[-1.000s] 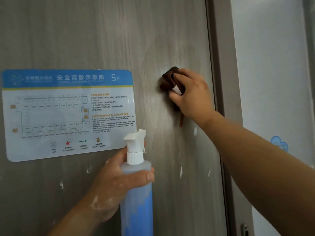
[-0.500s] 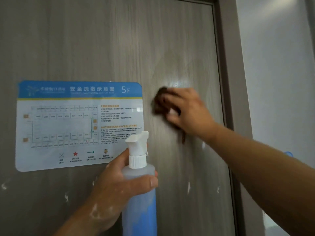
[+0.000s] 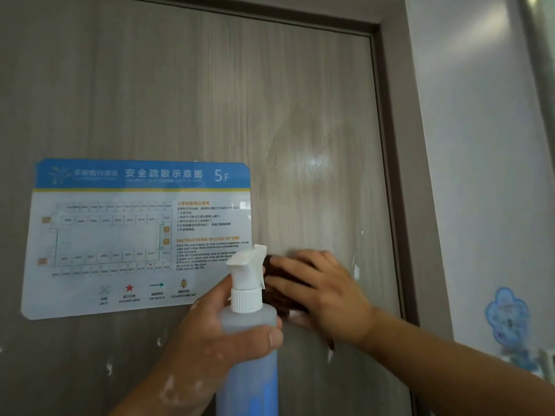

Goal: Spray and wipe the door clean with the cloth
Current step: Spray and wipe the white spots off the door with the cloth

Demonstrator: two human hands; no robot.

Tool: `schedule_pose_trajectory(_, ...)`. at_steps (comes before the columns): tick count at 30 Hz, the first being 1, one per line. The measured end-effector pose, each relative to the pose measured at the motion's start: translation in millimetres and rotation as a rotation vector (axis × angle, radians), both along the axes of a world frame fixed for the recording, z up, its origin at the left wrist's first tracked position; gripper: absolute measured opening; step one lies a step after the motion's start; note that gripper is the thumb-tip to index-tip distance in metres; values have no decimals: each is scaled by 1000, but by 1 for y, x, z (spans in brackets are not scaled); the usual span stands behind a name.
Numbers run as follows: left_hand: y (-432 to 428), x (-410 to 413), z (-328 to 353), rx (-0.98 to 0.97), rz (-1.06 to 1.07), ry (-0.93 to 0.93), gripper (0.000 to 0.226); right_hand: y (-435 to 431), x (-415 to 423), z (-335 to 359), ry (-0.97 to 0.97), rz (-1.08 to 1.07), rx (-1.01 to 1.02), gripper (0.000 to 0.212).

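Note:
A grey wood-grain door [image 3: 210, 100] fills the view, with a wet sheen right of centre. My right hand [image 3: 324, 292] presses a dark brown cloth [image 3: 280, 295] flat against the door, fingers spread over it; most of the cloth is hidden under the hand and behind the bottle. My left hand [image 3: 210, 346] grips a translucent spray bottle [image 3: 249, 349] with a white trigger head, held upright in front of the door, just left of the cloth.
A blue-and-white evacuation plan sign [image 3: 135, 238] is stuck on the door at the left. White flecks dot the lower door. The dark door frame [image 3: 399, 175] runs down the right, then a pale wall with a blue sticker [image 3: 507, 316].
My right hand has slid the cloth down the door, from beside the sign's top to level with the bottle's trigger head. The view has tilted up, showing the frame's top. The bottle stays held.

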State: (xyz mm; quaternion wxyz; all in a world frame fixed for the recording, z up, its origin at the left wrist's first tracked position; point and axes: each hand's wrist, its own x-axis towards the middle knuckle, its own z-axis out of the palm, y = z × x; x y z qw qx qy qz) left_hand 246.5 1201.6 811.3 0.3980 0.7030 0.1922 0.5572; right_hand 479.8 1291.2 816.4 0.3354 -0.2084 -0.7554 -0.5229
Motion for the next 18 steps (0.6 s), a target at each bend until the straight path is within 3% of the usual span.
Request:
schedule_pose_trajectory(9,3,13,18,39,-15,8,67,-5,-16,182,604,-86,52,54)
schedule_pose_trajectory(13,4,15,15,11,-53,54,81,-10,33,206,778,-181,25,53)
schedule_pose_trajectory(18,1,20,13,0,-54,48,63,-14,79,194,906,-183,11,41)
